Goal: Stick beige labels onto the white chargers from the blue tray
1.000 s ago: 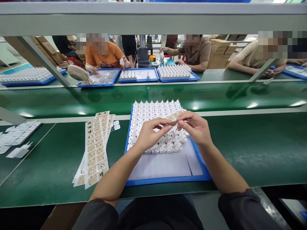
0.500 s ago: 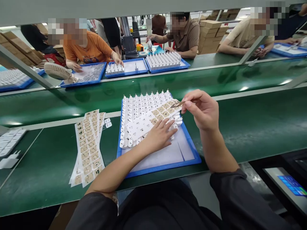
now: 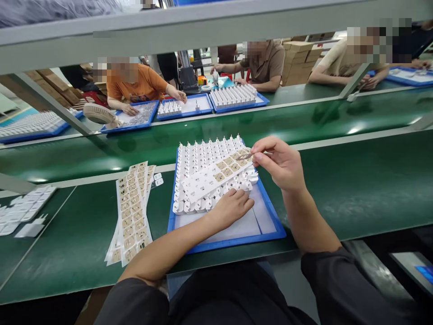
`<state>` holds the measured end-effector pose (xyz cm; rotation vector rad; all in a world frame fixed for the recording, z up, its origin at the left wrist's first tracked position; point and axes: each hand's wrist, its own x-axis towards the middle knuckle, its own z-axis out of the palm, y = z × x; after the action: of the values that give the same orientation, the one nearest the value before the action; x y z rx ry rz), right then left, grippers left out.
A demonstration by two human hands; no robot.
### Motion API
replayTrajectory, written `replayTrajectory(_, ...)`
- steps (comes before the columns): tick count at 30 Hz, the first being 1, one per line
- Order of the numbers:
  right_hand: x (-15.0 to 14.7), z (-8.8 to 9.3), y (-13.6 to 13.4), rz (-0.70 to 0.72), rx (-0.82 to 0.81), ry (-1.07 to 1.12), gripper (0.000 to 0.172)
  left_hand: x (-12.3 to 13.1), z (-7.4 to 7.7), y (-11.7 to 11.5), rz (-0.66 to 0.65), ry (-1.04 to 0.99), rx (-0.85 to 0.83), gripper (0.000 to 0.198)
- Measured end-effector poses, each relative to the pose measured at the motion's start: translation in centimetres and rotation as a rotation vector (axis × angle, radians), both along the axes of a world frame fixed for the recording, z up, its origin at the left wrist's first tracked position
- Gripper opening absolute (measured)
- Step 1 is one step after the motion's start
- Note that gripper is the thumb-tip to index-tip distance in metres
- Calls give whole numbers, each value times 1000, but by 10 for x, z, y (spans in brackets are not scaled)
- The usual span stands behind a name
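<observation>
A blue-rimmed tray [image 3: 278,225] holds rows of white plug housings [image 3: 199,155] with pins pointing up. Across them lies a white sheet of tan stickers [image 3: 219,174], its left part bare of tan pieces. Between thumb and fingers of my right hand [image 3: 282,164] is a small tan sticker [image 3: 243,157], over the sheet's right end. My left hand [image 3: 233,207] rests on the front rows of plugs, just below the sheet, with its fingers bent and close together; whatever is under its fingertips is hidden.
More sticker sheets [image 3: 131,212] lie fanned out left of the tray, beside small white pieces [image 3: 157,179]. White plug parts [image 3: 34,203] sit at the far left. A grey shelf beam [image 3: 203,27] crosses overhead. People work at trays beyond the green belt [image 3: 152,144].
My left hand has drawn back off the sheet toward the front rows, and its fingers have bent in. My right hand keeps its pinch. The view has tilted up.
</observation>
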<state>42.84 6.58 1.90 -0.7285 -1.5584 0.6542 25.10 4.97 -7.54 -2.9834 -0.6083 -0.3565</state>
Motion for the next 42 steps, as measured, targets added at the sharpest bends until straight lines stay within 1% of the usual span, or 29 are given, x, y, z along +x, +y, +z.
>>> replayTrajectory(1, 0, 0, -1, 17, -2, 6, 6, -5, 6, 1, 14, -95, -102, 3)
replayTrajectory(2, 1, 0, -2, 37, -9, 16, 5, -12, 13, 2, 46, -229, -219, 10)
replayTrajectory(5, -2, 0, -8, 119, -59, 56, 5, -38, 36, 7, 169, -732, -593, 43)
replayTrajectory(6, -4, 0, -11, 154, -78, 68, 5, -46, 42, 9, 182, -884, -700, 50)
replayTrajectory(7, -7, 1, -14, 190, -94, 78, 5, -52, 46, 12, 167, -1017, -801, 57)
replayTrajectory(9, -14, 4, -20, 256, -114, 83, 3, -58, 49, 17, 92, -1229, -987, 67)
replayTrajectory(11, -21, 7, -26, 294, -124, 68, 3, -58, 47, 21, 28, -1354, -1140, 72)
replayTrajectory(12, -25, 8, -28, 299, -133, 51, 4, -55, 44, 22, 12, -1383, -1195, 73)
replayTrajectory(15, -32, 10, -28, 281, -184, -11, 7, -49, 34, 24, 22, -1362, -1275, 72)
replayTrajectory(17, -33, 9, -24, 292, -224, -24, 10, -46, 27, 25, 54, -1318, -1266, 68)
replayTrajectory(18, -33, 7, -22, 309, -242, -14, 10, -46, 24, 25, 67, -1296, -1230, 65)
replayTrajectory(19, -32, 5, -19, 328, -261, 3, 11, -46, 22, 26, 75, -1275, -1166, 63)
replayTrajectory(21, -33, 0, -14, 354, -305, 40, 12, -48, 21, 27, 108, -1242, -976, 58)
replayTrajectory(23, -35, -6, -9, 349, -341, 80, 12, -50, 22, 26, 178, -1212, -785, 48)
replayTrajectory(25, -39, -9, -6, 323, -351, 117, 12, -51, 25, 24, 242, -1180, -673, 41)
replayTrajectory(26, -41, -11, -6, 308, -348, 129, 13, -52, 26, 23, 244, -1165, -651, 40)
replayTrajectory(29, -46, -12, -6, 272, -339, 106, 14, -53, 26, 21, 178, -1135, -627, 47)
replayTrajectory(31, -46, -11, -8, 271, -333, 62, 12, -55, 26, 21, 192, -1133, -589, 51)
replayTrajectory(34, -45, -11, -9, 228, -285, 32, 8, -59, 31, 23, 239, -1110, -455, 45)
replayTrajectory(38, -44, -11, -9, 101, -208, 57, 5, -63, 41, 25, 164, -1059, -285, 48)
replayTrajectory(42, -46, -9, -8, 103, -242, 30, 5, -64, 46, 24, 106, -1036, -259, 52)
